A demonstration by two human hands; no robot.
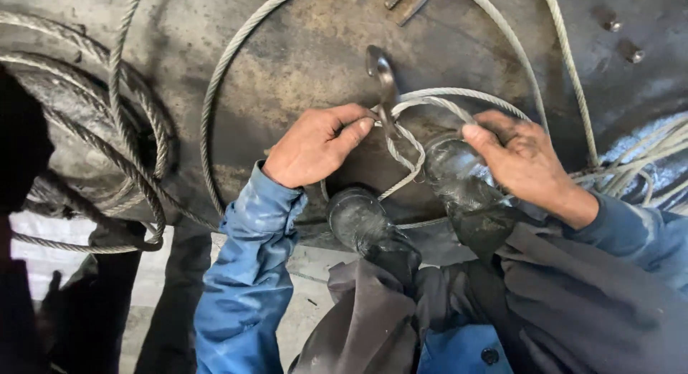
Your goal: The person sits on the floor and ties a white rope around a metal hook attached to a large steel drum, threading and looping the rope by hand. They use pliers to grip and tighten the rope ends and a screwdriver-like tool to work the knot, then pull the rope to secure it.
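The left hand (315, 145) pinched the steel cable (408, 155) against a metal spike (383, 80) while the right hand (519, 159) gripped the same cable's loop just beside it, both over black rubber boots (373, 227) on a round steel plate (308, 51), more cable coiled at left.

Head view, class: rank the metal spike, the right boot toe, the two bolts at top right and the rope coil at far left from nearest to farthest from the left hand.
1. Metal spike: touching the left hand, at its fingers.
2. Right boot toe: just right of the hand, under the right hand.
3. Rope coil: far left.
4. Bolts: top right corner, farthest.
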